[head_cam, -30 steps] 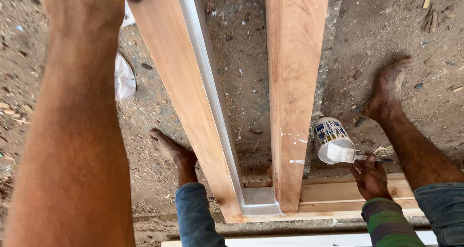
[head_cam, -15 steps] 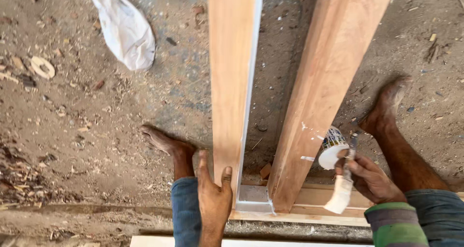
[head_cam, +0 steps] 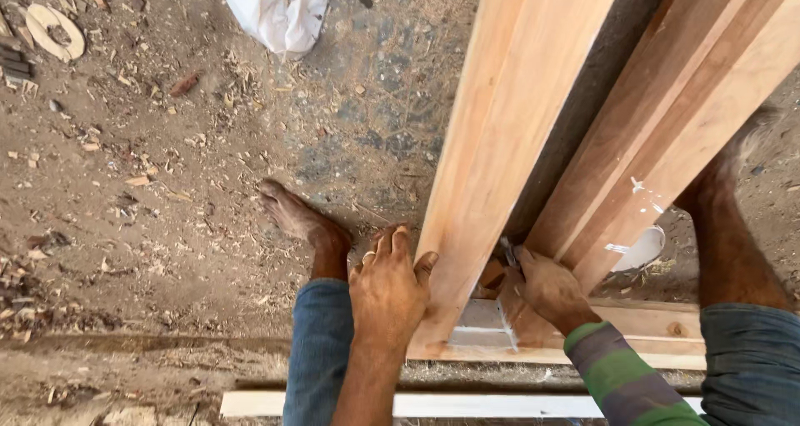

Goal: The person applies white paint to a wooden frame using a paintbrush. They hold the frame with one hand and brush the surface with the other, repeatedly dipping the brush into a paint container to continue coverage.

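Two long pale wooden beams rise towards me from a wooden base piece on the ground. My left hand presses flat against the near face of the left beam, low down by its foot. My right hand is closed around a thin dark-tipped tool in the gap between the left beam and the right beam, at the joint with the base. White smears mark the right beam's edge. A white-topped container stands partly hidden behind that beam.
My bare left foot and right leg stand on sawdust-strewn dirt on either side of the beams. A white sack lies at the top, a wooden ring at top left, and a white strip along the bottom.
My left hand came down from high on the left beam to its foot. My right hand moved left from beside the container into the gap between the beams. The view shifted left.
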